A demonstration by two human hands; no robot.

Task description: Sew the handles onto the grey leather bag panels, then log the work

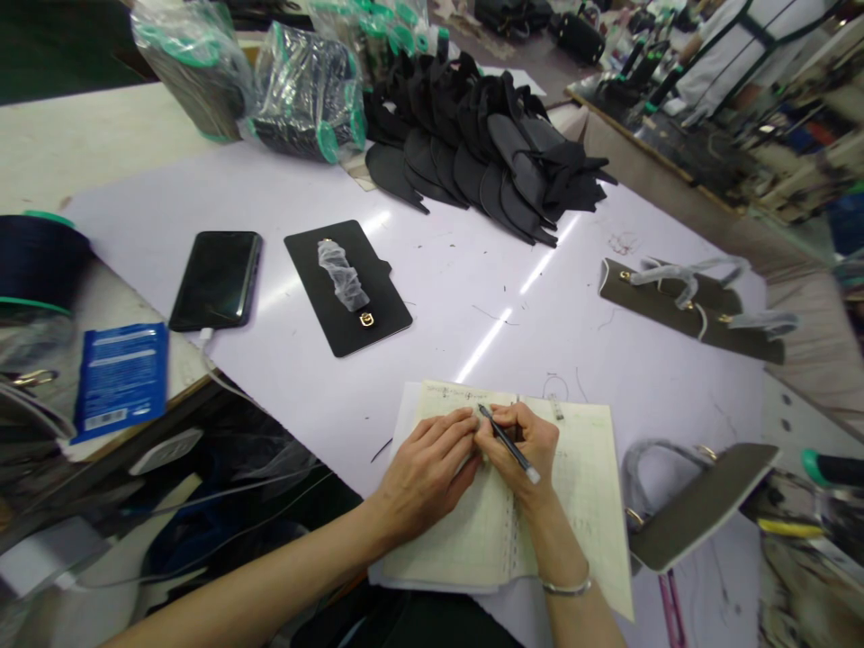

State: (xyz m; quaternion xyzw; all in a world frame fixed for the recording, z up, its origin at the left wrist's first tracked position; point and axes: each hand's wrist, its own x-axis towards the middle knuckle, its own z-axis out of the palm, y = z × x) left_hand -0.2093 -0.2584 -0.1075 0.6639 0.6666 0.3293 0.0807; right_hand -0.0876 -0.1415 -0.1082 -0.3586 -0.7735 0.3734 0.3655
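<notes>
Fingers [505,419] of our right hand [523,450] pinched together on a slim black pen [517,453] above a ruled cream notebook [577,504] lying open on the pale lilac work surface [432,360], while our left hand [425,477] rested on the page with its fingers together, just touching the right hand. Beyond them lay a glossy black smartphone [216,280], a black leather panel with a gold clasp [344,292], and a heap of curved black leather pieces [486,153].

Black pen [513,453] over open ruled notebook [579,477]
</notes>
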